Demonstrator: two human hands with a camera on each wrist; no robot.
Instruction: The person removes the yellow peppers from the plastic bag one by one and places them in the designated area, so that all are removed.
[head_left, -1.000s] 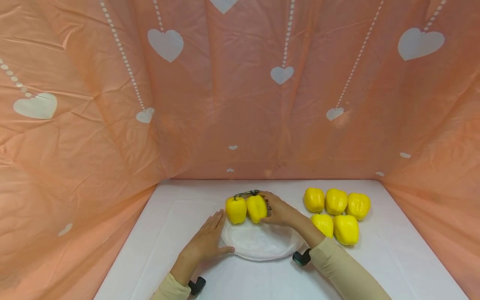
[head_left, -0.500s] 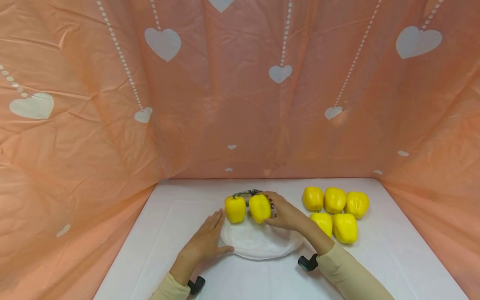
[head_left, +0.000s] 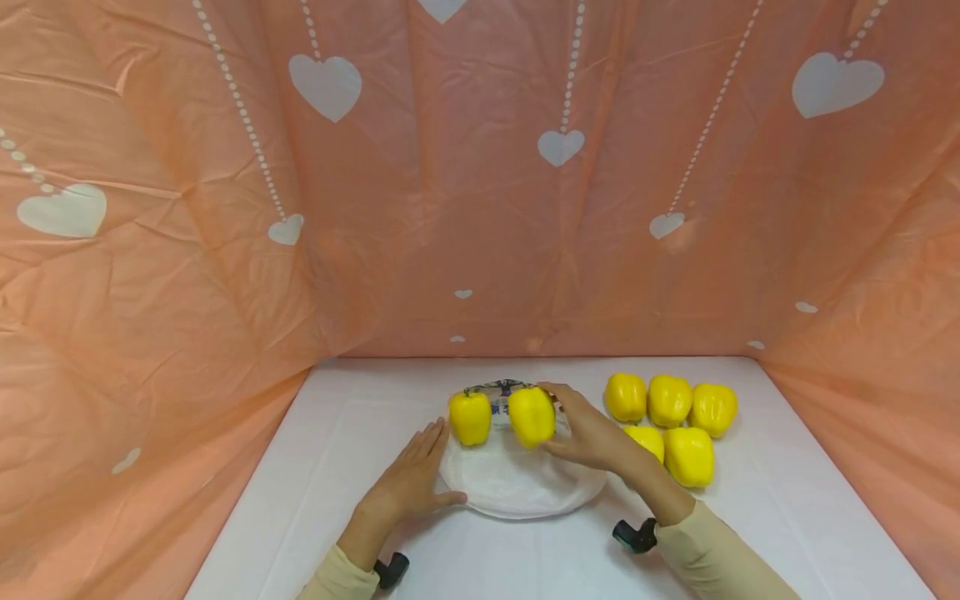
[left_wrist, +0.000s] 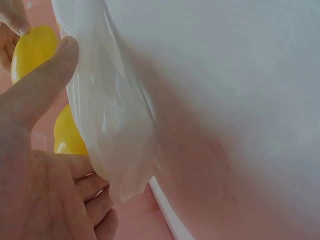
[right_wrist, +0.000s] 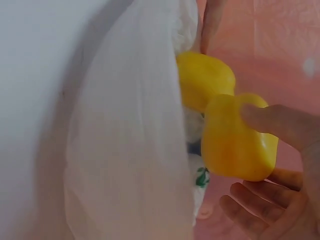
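Note:
In the head view a white plastic bag (head_left: 517, 483) with dark print at its far side lies on the table. On its far left part sits a yellow bell pepper (head_left: 470, 418), stem toward the back. My right hand (head_left: 588, 433) holds a second yellow bell pepper (head_left: 532, 417) over the bag's far part, thumb on one side and fingers on the other, as the right wrist view also shows. My left hand (head_left: 405, 483) rests along the bag's left edge with fingers stretched out. The left wrist view has its thumb and fingers at the bag's plastic (left_wrist: 110, 115).
Several more yellow bell peppers (head_left: 670, 402) stand in two rows to the right of the bag; my right forearm (head_left: 656, 492) partly covers one. An orange curtain (head_left: 495, 208) with white hearts hangs behind and at both sides of the white table (head_left: 330, 442).
My right hand has moved right with the bell pepper, widening the gap to the other one and uncovering more of the bag's print. The left hand stays in place.

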